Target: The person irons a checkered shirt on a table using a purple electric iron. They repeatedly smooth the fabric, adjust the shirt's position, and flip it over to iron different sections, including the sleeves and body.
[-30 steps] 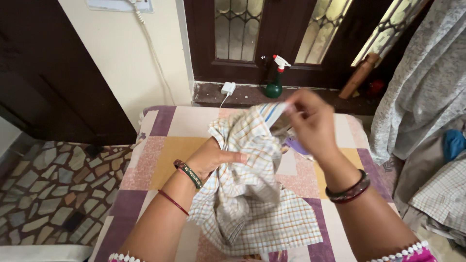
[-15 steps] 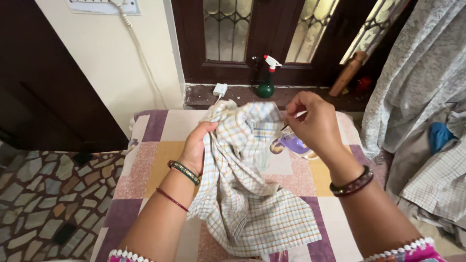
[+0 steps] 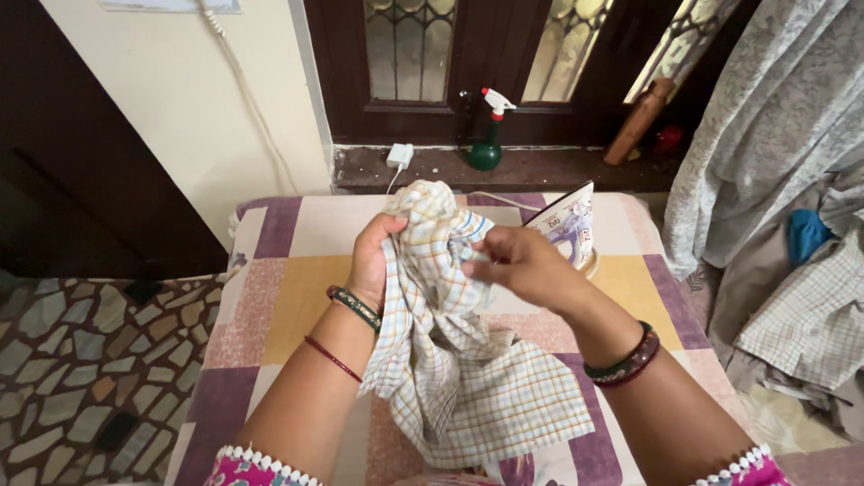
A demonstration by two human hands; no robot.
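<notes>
A checked shirt [image 3: 468, 378] in white, orange and blue hangs bunched over a table padded with a patchwork cloth [image 3: 297, 297]. My left hand [image 3: 373, 261] grips the top of the bunch from the left and holds it up. From the right, my right hand [image 3: 517, 265] pinches a fold of the same shirt near the middle. The shirt's lower part lies spread on the cloth in front of me. An electric iron [image 3: 567, 225] stands on its heel just behind my right hand.
A green spray bottle [image 3: 486, 148] and a white plug adapter [image 3: 399, 155] sit on the sill behind the table. More clothes [image 3: 801, 315] are piled at the right under a grey curtain [image 3: 765, 135]. A mosaic floor [image 3: 81, 351] lies to the left.
My right hand has dropped from the shirt's raised edge and moved left onto a fold near the middle. My left hand has lifted its bunch higher. The iron now shows fully.
</notes>
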